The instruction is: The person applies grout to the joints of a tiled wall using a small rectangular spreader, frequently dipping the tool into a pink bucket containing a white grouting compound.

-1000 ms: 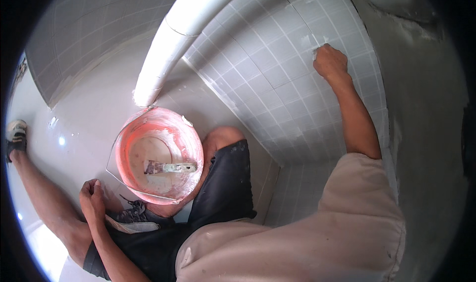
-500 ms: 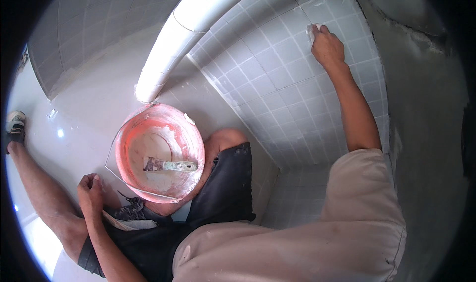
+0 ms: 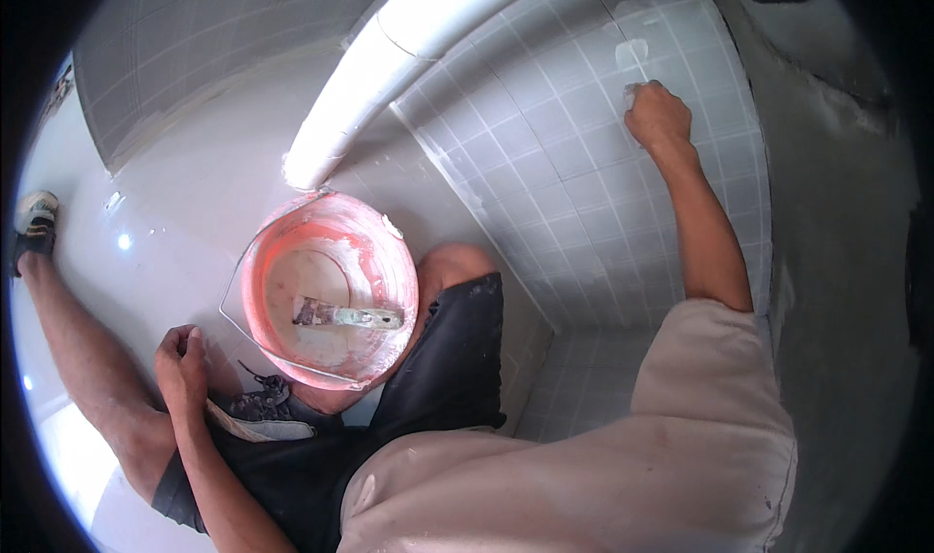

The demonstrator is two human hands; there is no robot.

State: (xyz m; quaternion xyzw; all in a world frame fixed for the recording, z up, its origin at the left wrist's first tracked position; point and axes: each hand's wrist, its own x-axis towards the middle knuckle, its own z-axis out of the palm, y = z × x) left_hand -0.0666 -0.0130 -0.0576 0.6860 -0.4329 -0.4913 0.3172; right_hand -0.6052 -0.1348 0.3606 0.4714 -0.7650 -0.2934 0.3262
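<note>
My right hand (image 3: 662, 113), arm stretched out, is closed against the grey tiled wall (image 3: 584, 135). A small pale thing pokes out beside its fingers, too hidden to name. Just above the hand, a white smear of paste (image 3: 632, 53) sits on the tiles. My left hand (image 3: 182, 366) is closed in a loose curl near my bent leg, and nothing shows in it. Between my legs stands a pink bucket (image 3: 255, 295), coated with white residue and fitted with a wire handle. A stained putty knife (image 3: 348, 315) lies inside it over the whitish contents.
A thick white pipe (image 3: 336, 115) rises behind the bucket and curves right along the wall. Another tiled surface (image 3: 204, 47) stands at the far left. My shoe (image 3: 261, 402) is close beside the bucket. Dark floor (image 3: 837, 261) runs beyond the wall's right edge.
My right hand has moved down the wall, and the white smear now shows above it. The view has shifted slightly; the left hand stays curled in about the same place.
</note>
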